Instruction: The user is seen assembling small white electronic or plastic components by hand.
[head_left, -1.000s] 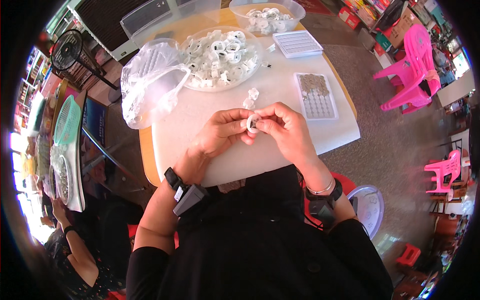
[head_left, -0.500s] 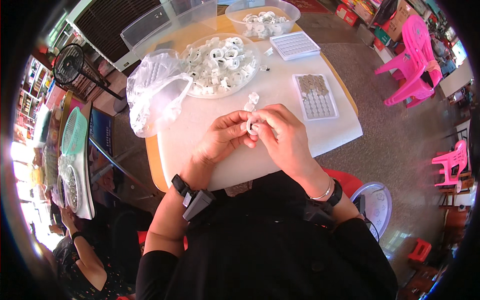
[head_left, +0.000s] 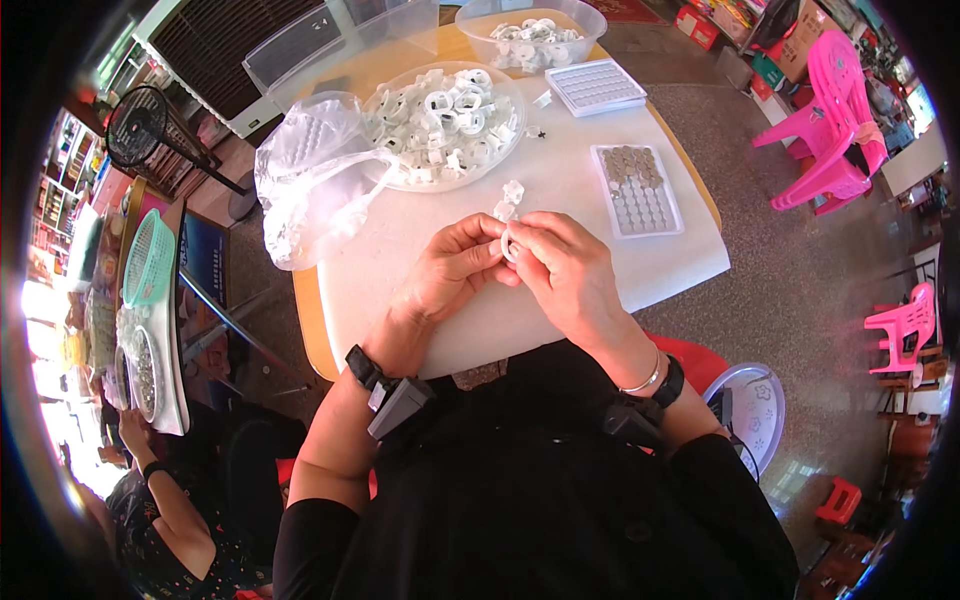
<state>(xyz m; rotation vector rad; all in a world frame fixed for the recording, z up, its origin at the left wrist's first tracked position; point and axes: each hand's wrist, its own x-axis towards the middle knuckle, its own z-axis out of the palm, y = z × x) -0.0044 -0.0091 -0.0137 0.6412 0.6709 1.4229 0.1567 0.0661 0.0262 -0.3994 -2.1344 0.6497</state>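
Above the near part of the white-covered table, my two hands meet around a small white plastic ring. My left hand pinches the ring between thumb and fingers. From the other side, my right hand presses thumb and forefinger against it; whether a tiny part sits in those fingertips is hidden. Just beyond the fingers lie small white plastic pieces. To the right is a white tray with rows of small round slots, its far part filled with grey-brown discs.
A round clear tray heaped with white plastic parts stands beyond my hands, a crumpled plastic bag left of it. At the back are a clear bowl of parts and stacked white trays. Another person's arm shows lower left.
The ring has turned more edge-on between my fingers. My hands stay together in nearly the same place; the whole view has shifted slightly.
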